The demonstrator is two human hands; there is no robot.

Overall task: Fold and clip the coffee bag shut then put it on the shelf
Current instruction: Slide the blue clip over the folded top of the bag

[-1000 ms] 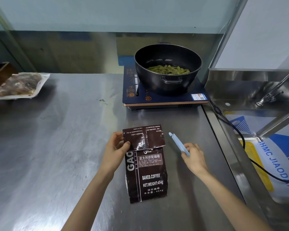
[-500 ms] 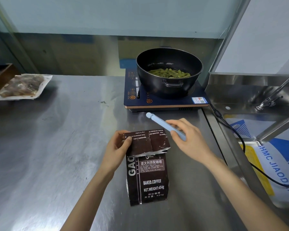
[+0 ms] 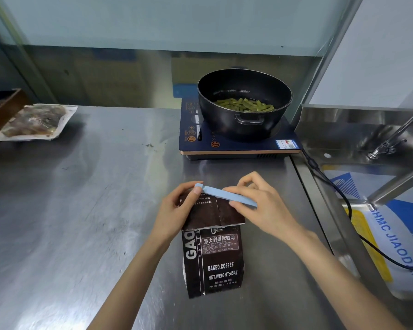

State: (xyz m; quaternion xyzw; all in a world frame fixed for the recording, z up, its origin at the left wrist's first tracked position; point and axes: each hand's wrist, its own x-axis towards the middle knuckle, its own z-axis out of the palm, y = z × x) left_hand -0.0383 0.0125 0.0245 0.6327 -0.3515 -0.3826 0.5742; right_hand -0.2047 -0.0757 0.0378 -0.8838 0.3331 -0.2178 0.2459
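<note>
Lying flat on the steel counter [image 3: 81, 210], the coffee bag [image 3: 212, 258] points its folded top toward the cooker [image 3: 239, 148]. The left hand [image 3: 177, 215] pins the fold's left edge, fingers closed over it. The right hand [image 3: 260, 206] pinches the blue clip [image 3: 224, 194] between thumb and fingers. The clip's long axis runs across the bag, nearly parallel to the fold and directly over it, its free end touching the left fingertips. Whether the clip is open cannot be told; seating likely needs it slid onto the fold.
</note>
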